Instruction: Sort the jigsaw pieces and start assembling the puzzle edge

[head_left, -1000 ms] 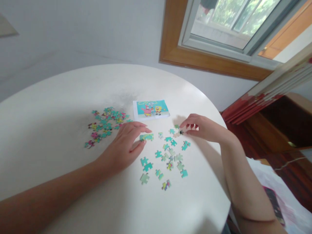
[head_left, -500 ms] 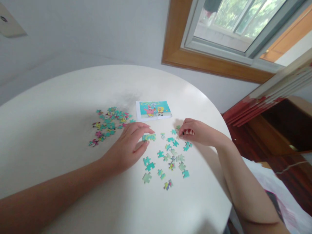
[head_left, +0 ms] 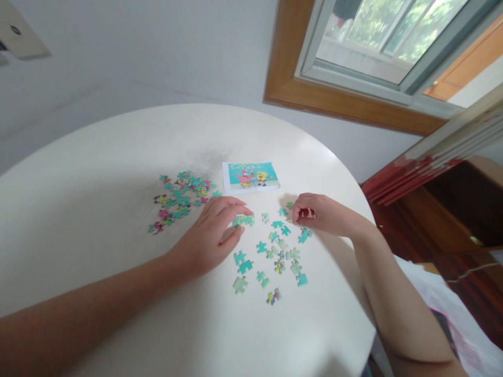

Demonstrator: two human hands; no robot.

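My left hand (head_left: 216, 228) rests on the table, thumb and fingertips at opposite edges of a small strip of joined puzzle pieces (head_left: 247, 220). To the right, my right hand (head_left: 314, 212) is closed in a pinch low over the table. A pale puzzle piece shows at its fingertips, mostly hidden. Between and below the hands lie several loose teal and pale green puzzle pieces (head_left: 261, 247). One piece with yellow and purple (head_left: 274, 297) lies nearest to me. Beyond the left hand is a picture card (head_left: 253, 177) with a pink and a yellow cartoon figure.
A heap of mixed puzzle pieces (head_left: 181, 196) is spread left of the card. All of it lies on a round white table (head_left: 118, 141). Behind stand a wall and a wood-framed window (head_left: 286, 78); papers (head_left: 428, 293) lie beyond the table's right edge.
The view has shifted slightly, moving everything a little to the right. My right fingers have curled closer together over nearly the same spot. My left hand stays at the joined strip.
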